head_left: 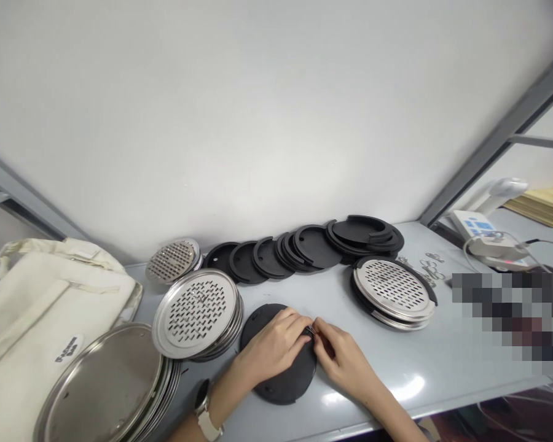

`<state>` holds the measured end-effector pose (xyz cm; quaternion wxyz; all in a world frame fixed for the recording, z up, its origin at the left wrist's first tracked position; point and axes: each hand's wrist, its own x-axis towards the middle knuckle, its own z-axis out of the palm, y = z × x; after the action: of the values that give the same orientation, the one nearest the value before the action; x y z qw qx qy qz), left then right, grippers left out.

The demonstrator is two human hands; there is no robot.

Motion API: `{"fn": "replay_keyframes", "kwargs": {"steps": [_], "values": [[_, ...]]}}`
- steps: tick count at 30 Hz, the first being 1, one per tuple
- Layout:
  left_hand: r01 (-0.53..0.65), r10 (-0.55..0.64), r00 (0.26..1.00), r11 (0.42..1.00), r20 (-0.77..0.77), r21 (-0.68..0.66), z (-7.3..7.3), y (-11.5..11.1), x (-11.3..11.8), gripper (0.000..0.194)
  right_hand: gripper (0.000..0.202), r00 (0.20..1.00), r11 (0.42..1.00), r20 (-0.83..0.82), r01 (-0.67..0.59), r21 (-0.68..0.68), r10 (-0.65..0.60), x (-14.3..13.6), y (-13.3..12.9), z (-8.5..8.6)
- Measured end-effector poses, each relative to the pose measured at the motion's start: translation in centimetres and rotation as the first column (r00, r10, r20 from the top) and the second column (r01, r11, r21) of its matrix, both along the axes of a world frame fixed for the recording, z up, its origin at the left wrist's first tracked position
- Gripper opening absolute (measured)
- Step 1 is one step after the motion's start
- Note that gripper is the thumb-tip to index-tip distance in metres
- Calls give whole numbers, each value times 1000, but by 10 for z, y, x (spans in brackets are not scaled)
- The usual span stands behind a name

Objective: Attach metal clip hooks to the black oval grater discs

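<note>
Black disc (pixel 289 382) on grey table (pixel 338 293), wall (pixel 258 123) behind

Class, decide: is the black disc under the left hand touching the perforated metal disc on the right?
Apart: the head view shows grey tabletop between the black disc and the perforated metal disc.

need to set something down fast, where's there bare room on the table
Table is bare between the right hand and right perforated stack, and in front of that stack, right of the forearm. Crowded: left, with bag, trays and left perforated stack; back, lined with black discs.
</note>
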<state>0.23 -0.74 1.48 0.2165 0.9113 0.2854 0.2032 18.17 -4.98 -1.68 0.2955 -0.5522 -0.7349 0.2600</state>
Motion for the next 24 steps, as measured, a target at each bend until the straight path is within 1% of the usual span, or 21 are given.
{"fn": "replay_keyframes", "kwargs": {"steps": [8, 11, 16, 24], "values": [[10, -9, 999, 999, -35, 42, 3, 0, 0, 21, 21, 998, 1000, -57, -6, -28, 4, 1, 1, 1], [20, -16, 998, 997, -60, 73, 3, 0, 0, 21, 23, 999, 1000, -54, 2, -28, -3, 1, 1, -1], [20, -13, 997, 996, -81, 84, 1, 1, 1, 21, 30, 999, 999, -22, 41, -19, -41, 0, 2, -7], [15, -5, 996, 993, -93, 114, 1, 1, 1, 18, 22, 995, 997, -85, 46, -63, -52, 1, 2, -9]]}}
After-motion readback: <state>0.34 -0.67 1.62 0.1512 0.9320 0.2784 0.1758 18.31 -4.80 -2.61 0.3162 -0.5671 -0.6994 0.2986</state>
